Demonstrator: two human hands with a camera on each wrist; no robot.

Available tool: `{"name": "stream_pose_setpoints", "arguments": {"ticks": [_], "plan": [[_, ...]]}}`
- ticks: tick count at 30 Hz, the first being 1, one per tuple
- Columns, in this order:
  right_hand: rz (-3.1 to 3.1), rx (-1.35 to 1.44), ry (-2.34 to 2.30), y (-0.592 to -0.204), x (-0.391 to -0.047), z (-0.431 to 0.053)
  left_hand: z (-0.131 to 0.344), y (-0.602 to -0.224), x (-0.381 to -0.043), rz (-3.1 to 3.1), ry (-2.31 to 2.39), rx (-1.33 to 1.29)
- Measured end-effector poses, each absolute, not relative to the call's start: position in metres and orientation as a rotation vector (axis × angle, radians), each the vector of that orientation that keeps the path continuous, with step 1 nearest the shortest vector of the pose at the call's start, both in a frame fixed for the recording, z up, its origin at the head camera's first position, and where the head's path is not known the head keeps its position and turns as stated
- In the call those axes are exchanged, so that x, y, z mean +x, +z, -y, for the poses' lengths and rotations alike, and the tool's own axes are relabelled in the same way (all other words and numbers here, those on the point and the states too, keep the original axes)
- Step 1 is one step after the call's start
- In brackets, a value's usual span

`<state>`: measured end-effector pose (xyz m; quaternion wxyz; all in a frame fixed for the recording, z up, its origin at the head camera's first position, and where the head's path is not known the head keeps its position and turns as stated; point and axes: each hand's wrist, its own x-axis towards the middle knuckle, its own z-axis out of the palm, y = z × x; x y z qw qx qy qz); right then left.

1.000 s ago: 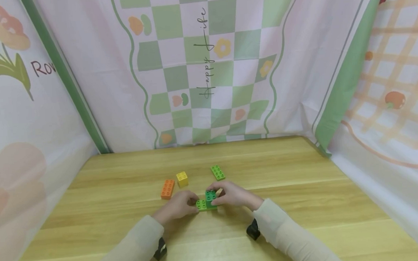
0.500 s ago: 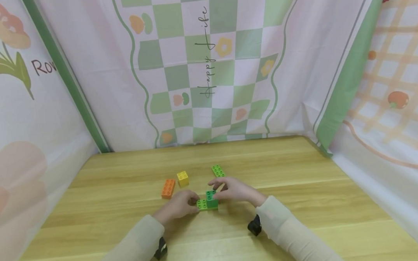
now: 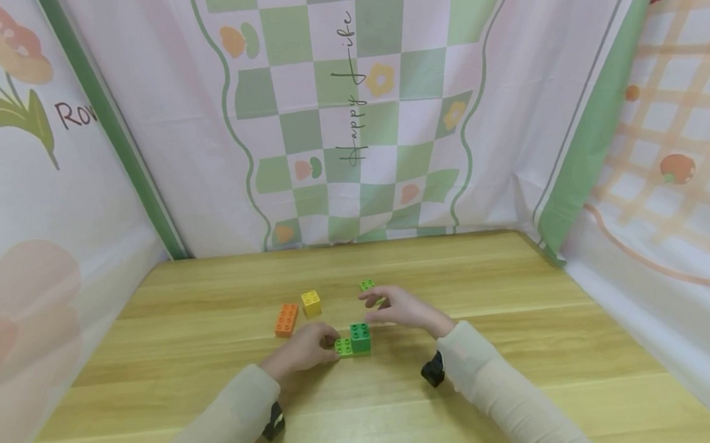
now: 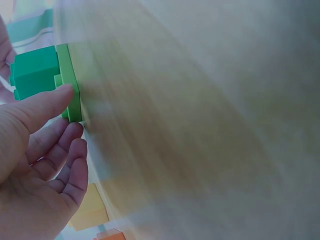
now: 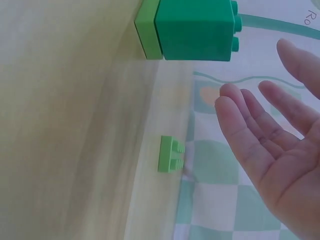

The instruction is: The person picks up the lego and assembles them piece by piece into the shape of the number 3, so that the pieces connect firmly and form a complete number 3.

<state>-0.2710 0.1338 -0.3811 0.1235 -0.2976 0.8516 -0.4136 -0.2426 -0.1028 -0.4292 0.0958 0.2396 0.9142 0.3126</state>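
At twelve o'clock I see a green-checked cloth (image 3: 375, 128) hanging; at ten, a flower-printed drape (image 3: 26, 196); at two, an orange-plaid drape (image 3: 675, 135). Toward six, soft light falls across my wood-grain table (image 3: 351, 407).

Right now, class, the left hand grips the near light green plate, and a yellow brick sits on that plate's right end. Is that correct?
Not quite: the brick on the right end is a dark green brick, not yellow, as the head view shows. The left hand does grip the near light green plate.
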Motion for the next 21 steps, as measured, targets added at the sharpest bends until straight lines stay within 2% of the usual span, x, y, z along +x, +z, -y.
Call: {"name": "stream_pose_setpoints", "arguments": {"ticks": [21], "plan": [[-2.506,-0.724,-1.292,-0.373,-0.289,-0.138,0.102,-0.426,-0.24,-2.702,0.924,0.669]]}}
